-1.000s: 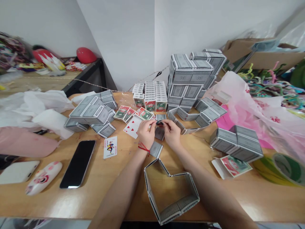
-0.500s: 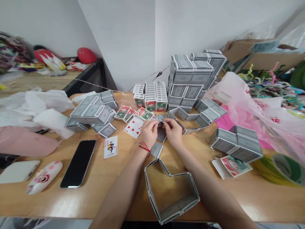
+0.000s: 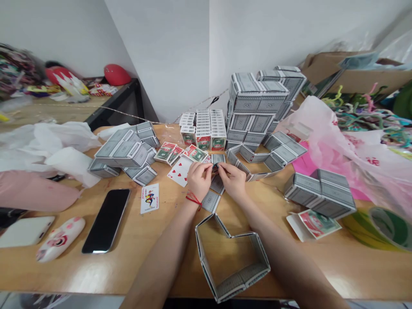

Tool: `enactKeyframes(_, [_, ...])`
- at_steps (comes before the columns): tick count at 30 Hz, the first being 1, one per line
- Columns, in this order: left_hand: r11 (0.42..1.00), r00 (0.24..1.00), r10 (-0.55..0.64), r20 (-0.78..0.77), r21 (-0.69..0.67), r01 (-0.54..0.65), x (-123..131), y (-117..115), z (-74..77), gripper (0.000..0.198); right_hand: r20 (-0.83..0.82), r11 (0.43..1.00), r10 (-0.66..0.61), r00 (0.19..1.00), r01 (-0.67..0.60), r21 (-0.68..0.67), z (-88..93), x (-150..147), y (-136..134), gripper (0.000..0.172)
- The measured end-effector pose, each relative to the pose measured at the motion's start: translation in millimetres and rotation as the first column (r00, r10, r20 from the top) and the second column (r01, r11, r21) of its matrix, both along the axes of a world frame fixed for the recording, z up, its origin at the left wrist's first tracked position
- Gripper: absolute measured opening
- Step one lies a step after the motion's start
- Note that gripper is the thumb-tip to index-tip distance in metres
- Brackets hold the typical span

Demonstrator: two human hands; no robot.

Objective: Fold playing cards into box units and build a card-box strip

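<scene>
The left hand (image 3: 197, 180) and the right hand (image 3: 234, 180) meet fingertip to fingertip over the middle of the table (image 3: 144, 253). Both are curled tight. The thumb and forefinger of each pinch the top end of 1 grey-backed card (image 3: 218, 183), with the other fingers folded in beside them. A dark bit shows right at the pinch, too small to make out. The card hangs tilted below the knuckles with its patterned back up; whether its lower end touches the wood I cannot tell. A second card (image 3: 210, 201) lies flat just beside the left wrist, which wears a red string (image 3: 193, 198). Toward the near edge stands a heart-shaped frame (image 3: 240, 281) of cards set on edge. A joker card (image 3: 149, 198) and a phone (image 3: 106, 221) lie further toward the left edge.
</scene>
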State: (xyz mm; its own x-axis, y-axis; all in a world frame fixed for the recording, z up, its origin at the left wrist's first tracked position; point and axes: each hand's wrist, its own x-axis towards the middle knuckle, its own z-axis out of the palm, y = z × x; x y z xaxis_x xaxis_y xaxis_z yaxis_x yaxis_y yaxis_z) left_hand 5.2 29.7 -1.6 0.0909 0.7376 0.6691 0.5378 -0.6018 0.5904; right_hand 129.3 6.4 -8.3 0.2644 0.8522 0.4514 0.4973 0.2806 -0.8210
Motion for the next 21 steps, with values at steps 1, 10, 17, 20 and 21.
enactKeyframes(1, [1.000,1.000,0.005,0.002,0.006,-0.005,-0.4,0.1,0.1,0.014,0.027,1.000,-0.003,1.000,0.003,0.001,-0.2,-0.5,-0.3,0.025])
enactKeyframes(10, [0.996,0.998,0.056,-0.001,0.072,-0.056,-1.8,1.7,-1.3,0.011,0.235,0.998,-0.013,0.972,-0.001,0.058,-4.3,-2.7,-1.5,0.026])
enactKeyframes(17, [0.989,0.995,0.102,0.018,0.101,-0.103,-1.1,0.9,-1.2,0.012,0.329,0.995,0.026,0.944,-0.055,0.079,-3.8,-3.7,-2.5,0.027])
enactKeyframes(20, [0.988,0.993,0.115,0.022,0.103,-0.117,-1.5,1.9,-1.7,0.015,0.328,0.994,0.048,0.944,-0.076,0.072,-5.2,-3.3,-2.2,0.028])
enactKeyframes(21, [0.988,0.993,0.118,0.023,0.102,-0.120,-1.7,2.3,-1.9,0.016,0.325,0.994,0.060,0.944,-0.086,0.065,-5.6,-3.2,-2.2,0.028])
